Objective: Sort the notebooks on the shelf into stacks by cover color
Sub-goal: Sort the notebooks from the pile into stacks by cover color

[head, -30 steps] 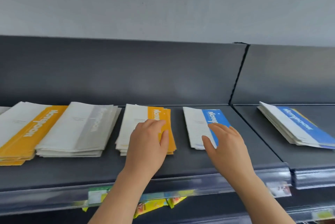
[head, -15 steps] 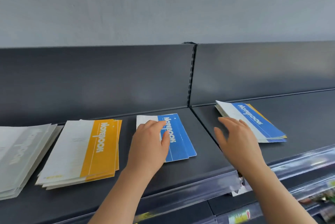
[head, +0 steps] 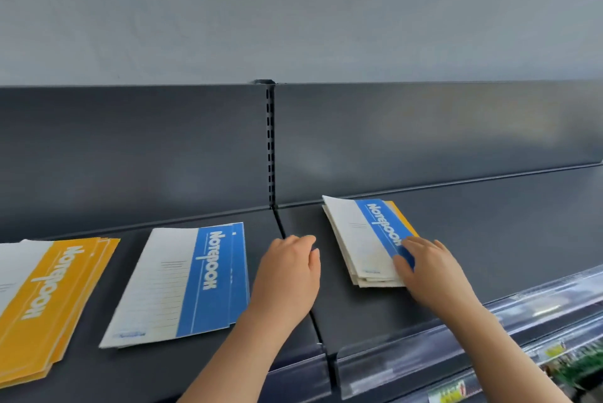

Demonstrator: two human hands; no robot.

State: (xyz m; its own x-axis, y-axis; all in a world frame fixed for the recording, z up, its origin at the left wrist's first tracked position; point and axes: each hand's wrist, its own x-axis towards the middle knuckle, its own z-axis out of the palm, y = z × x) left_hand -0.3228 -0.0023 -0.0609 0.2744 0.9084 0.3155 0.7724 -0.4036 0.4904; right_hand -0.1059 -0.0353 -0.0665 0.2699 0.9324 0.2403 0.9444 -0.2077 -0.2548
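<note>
Nearest: a clear price rail [head: 424, 357] runs along the front lip of the shelf [head: 505, 239], and both bare forearms cross over it. The left hand [head: 287, 268] sits at the seam between two shelf sections, fingers loosely bent and holding nothing, just beside the blue stack [head: 182, 282]. The right hand [head: 434, 272] lies on the mixed stack [head: 362, 239], fingers fairly straight on its top blue cover and thumb on the near part (whether an edge is lifted, cannot tell). A yellow cover [head: 403, 218] peeks out at that stack's far right side. The yellow stack [head: 49, 298] lies far left, apart from the blue one. Behind: slotted upright [head: 270, 148], dark back panel [head: 130, 158], pale wall [head: 293, 11].
</note>
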